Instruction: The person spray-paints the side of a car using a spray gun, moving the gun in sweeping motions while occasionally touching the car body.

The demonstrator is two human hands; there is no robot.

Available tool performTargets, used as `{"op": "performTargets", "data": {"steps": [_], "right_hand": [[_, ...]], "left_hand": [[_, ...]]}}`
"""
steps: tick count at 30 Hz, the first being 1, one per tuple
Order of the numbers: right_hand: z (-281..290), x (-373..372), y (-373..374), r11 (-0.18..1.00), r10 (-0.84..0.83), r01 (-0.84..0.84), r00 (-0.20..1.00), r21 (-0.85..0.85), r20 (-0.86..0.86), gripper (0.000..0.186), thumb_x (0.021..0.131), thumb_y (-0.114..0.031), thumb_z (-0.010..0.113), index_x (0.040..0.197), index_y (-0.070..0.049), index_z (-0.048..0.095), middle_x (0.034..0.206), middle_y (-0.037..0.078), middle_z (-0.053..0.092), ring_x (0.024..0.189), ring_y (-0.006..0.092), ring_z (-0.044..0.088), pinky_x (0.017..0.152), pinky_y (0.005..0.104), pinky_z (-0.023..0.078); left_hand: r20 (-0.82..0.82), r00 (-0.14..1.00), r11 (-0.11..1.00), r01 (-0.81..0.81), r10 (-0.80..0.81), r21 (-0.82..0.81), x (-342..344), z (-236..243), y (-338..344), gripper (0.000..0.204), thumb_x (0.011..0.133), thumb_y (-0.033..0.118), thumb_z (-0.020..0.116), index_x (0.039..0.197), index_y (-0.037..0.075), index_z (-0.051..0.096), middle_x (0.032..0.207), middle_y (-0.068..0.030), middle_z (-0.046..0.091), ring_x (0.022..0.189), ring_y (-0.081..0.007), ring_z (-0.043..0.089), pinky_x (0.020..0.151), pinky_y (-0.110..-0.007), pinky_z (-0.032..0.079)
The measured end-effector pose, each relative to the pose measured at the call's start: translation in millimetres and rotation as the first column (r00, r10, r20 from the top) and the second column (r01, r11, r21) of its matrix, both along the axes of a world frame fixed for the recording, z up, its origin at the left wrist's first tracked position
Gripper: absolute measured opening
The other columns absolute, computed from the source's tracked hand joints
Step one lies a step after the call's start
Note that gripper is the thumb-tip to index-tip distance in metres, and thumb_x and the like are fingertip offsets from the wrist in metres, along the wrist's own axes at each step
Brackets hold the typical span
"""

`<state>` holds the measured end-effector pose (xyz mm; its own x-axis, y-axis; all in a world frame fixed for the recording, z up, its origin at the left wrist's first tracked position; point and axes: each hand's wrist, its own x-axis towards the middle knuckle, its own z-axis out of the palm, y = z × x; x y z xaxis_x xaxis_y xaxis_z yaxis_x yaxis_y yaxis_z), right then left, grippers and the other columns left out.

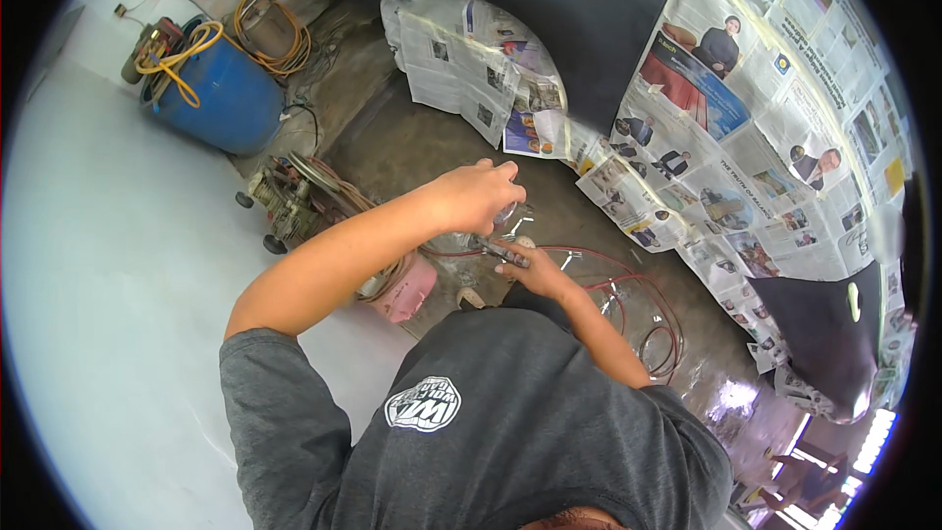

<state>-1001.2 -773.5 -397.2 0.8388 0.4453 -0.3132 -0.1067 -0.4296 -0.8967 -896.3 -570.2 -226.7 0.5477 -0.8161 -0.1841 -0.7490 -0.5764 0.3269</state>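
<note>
My left hand (476,198) is raised in front of me with its fingers curled round a clear container (508,218), partly hidden by the hand. Just below and to the right, my right hand (540,273) grips a metal spray gun (502,251). The container is held right above the gun; whether they touch I cannot tell. A red hose (638,280) lies in loops on the floor beside my right forearm.
Ahead and right stands a dark grey car body (599,29) masked with newspaper (726,177). At the left are a blue drum (221,103) with a yellow hose, an air compressor (294,198) and a pink bucket (404,292). A white wall (108,265) borders the left.
</note>
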Motion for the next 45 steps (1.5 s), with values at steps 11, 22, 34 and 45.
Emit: {"op": "performTargets", "data": {"steps": [11, 22, 34, 45], "right_hand": [[45, -6, 9, 0.972, -0.084, 0.084, 0.996, 0.221, -0.009, 0.049, 0.092, -0.012, 0.075, 0.137, 0.002, 0.059, 0.12, 0.012, 0.067, 0.084, 0.0144, 0.066, 0.075, 0.0298, 0.054], [96, -34, -15, 0.983, 0.169, -0.141, 0.948, -0.118, 0.27, 0.053, 0.089, -0.014, 0.075, 0.136, 0.002, 0.058, 0.145, 0.02, 0.056, 0.125, 0.034, 0.061, 0.101, 0.0414, 0.051], [232, 11, 41, 0.834, 0.43, 0.126, 0.462, -0.538, 0.776, 0.068, 0.082, -0.043, 0.08, 0.138, -0.008, 0.061, 0.149, 0.021, 0.05, 0.13, 0.0417, 0.054, 0.102, 0.0482, 0.051], [204, 14, 54, 0.863, 0.475, -0.104, 0.503, -0.495, 0.722, 0.048, 0.081, -0.04, 0.08, 0.115, -0.008, 0.066, 0.122, 0.017, 0.06, 0.107, 0.036, 0.061, 0.082, 0.0447, 0.059]], "left_hand": [[-0.224, 0.892, 0.625, -0.438, 0.393, -0.646, -53, -59, 34, 0.113, 0.07, 0.027, 0.091, 0.157, -0.001, 0.025, 0.155, -0.0227, 0.04, 0.14, -0.0367, 0.046, 0.118, -0.043, 0.036], [-0.75, 0.627, 0.132, -0.778, 0.212, -0.614, -92, -100, -17, 0.096, 0.07, 0.018, 0.092, 0.146, -0.001, 0.037, 0.136, -0.0156, 0.054, 0.128, -0.0228, 0.053, 0.11, -0.037, 0.043], [-0.642, 0.702, 0.103, -0.696, 0.309, -0.711, -108, -108, -29, 0.089, 0.071, 0.02, 0.09, 0.144, 0.002, 0.042, 0.137, -0.0191, 0.055, 0.128, -0.0286, 0.056, 0.107, -0.04, 0.045], [-0.515, 0.814, 0.197, -0.569, 0.268, -0.798, -116, -130, -15, 0.076, 0.075, 0.023, 0.087, 0.137, 0.004, 0.047, 0.133, -0.0166, 0.057, 0.124, -0.0289, 0.058, 0.104, -0.041, 0.047]]}}
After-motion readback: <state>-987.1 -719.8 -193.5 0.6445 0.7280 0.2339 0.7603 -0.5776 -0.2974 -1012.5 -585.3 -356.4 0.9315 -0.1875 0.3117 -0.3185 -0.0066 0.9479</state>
